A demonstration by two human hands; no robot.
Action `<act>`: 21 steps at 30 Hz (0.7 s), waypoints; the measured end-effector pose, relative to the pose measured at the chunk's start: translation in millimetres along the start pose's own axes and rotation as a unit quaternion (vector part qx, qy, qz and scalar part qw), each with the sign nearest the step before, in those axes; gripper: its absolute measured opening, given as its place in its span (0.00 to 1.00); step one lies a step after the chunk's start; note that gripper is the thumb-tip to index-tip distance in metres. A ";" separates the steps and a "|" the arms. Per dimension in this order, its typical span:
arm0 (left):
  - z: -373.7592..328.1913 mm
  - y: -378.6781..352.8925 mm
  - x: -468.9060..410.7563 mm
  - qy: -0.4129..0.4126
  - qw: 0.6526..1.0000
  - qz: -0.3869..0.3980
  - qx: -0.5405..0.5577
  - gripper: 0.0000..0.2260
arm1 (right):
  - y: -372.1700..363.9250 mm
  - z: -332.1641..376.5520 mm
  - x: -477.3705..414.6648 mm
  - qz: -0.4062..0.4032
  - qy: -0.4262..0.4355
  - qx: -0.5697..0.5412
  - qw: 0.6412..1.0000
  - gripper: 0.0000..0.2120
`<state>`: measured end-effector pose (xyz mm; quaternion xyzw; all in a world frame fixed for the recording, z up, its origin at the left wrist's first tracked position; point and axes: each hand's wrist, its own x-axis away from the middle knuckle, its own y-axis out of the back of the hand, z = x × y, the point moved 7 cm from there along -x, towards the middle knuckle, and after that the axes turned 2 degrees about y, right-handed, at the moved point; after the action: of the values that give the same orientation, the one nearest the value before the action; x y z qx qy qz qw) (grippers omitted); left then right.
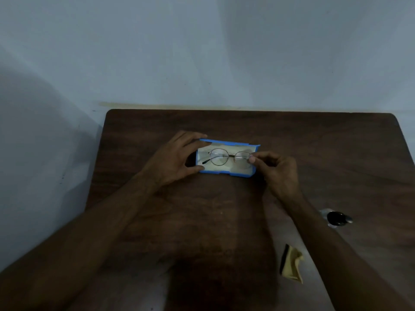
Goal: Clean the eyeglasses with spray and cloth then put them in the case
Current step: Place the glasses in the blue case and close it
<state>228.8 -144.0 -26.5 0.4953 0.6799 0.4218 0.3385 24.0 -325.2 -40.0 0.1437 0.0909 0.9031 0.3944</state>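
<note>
Head view, only cam.

Case [238,175]: blue, open, pale lining up, centre of frame on brown table [336,153]. Glasses [231,156] lie inside on the lining, lenses up, temples folded as far as I can tell. They sit lengthwise, so they match the tray shape.

L hand [177,158], left of centre: thumb on the case's lower edge, fingers spread and curved over its upper-left corner. It grips that end, prob. to stop the light case sliding while the other hand works.

R hand [276,167], right of centre: thumb and forefinger tips [252,159] pinch the frame's right end, other fingers curled back clear of the lens. Rim-only hold, likely to keep prints off clean glass.

Cloth [292,263], yellow, crumpled, lower right. Spray bottle [336,218] above it at right. Both are well apart from the hands, parked out of the way.

Judgement: cleaning looks done. Now seating the glasses; lid not yet closed.
</note>
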 end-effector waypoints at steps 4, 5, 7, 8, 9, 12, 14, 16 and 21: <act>1.5 0.8 -1.3 -0.012 1.000 -0.013 0.014 0.32 | -12.1 7.5 -10.8 0.038 0.041 0.144 0.988 0.04; 2.4 0.7 -1.7 -0.013 1.000 -0.015 0.019 0.32 | -15.5 10.4 -12.8 0.043 0.056 0.184 0.980 0.05; 3.9 0.2 -1.7 -0.016 0.999 -0.017 0.029 0.32 | -21.6 15.1 -15.5 0.051 0.082 0.249 0.964 0.06; 3.8 0.1 -1.4 -0.017 0.999 -0.018 0.032 0.32 | -24.3 15.5 -16.5 0.056 0.092 0.279 0.954 0.06; 3.1 -0.2 -1.1 -0.018 0.999 -0.018 0.035 0.32 | -26.1 15.3 -17.1 0.060 0.103 0.314 0.942 0.07; 3.5 -0.9 1.6 -0.015 0.999 -0.020 0.038 0.33 | -33.2 17.2 -17.0 0.053 0.160 0.413 0.895 0.07; 3.7 -2.0 3.2 -0.015 0.999 -0.029 0.040 0.33 | -35.8 17.4 -14.9 0.034 0.203 0.447 0.870 0.06; 3.2 -3.4 4.3 -0.014 0.999 -0.032 0.039 0.32 | -35.4 14.6 -13.4 0.024 0.218 0.462 0.859 0.06; 2.4 -4.6 5.5 -0.011 0.999 -0.029 0.035 0.31 | -36.9 13.6 -8.1 0.030 0.258 0.483 0.836 0.06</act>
<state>227.6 -138.8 -31.8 0.4918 0.7043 0.3825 0.3404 59.1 -305.6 -39.0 0.0809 0.6095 0.7602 0.2100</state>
